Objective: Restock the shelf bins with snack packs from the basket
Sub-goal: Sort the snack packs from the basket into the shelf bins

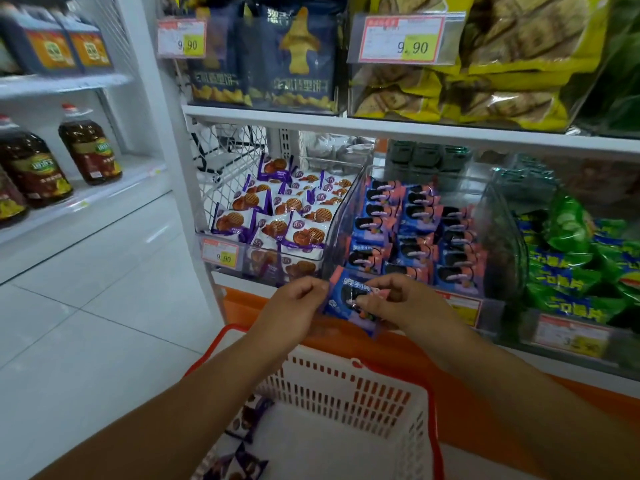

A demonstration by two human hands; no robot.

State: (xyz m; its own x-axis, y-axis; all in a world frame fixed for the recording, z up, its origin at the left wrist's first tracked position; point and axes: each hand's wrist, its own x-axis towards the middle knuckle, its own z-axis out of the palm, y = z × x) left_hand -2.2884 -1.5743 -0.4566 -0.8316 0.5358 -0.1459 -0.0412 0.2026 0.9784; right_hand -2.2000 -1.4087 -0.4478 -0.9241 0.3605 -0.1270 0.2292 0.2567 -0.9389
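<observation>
Both hands pinch one blue snack pack (349, 299) between them: left hand (294, 306) at its left edge, right hand (398, 299) across its front, above the basket (391, 403), just below the bin (415, 230) of matching packs.

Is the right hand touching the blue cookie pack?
Touching. The head view shows the right hand pinching the front of the blue cookie pack, its fingertips lying directly on the wrapper.

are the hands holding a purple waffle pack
No, the left hand and right hand hold a blue cookie pack, matching the middle bin.
</observation>
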